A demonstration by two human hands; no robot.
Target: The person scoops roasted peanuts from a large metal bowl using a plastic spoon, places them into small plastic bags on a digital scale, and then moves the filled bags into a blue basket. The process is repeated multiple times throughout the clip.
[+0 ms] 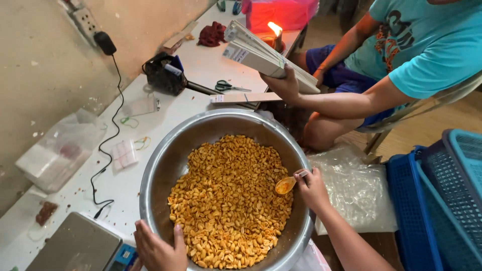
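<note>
Left hand [159,249] is getting cut off by the bottom edge, wrist hidden. Scale [75,246] and blue baskets [442,200] are running out of frame; co-worker's head is sitting above the top edge.

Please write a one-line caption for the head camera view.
Right hand dips a spoon into peanuts; left hand steadies the steel bowl.
</note>
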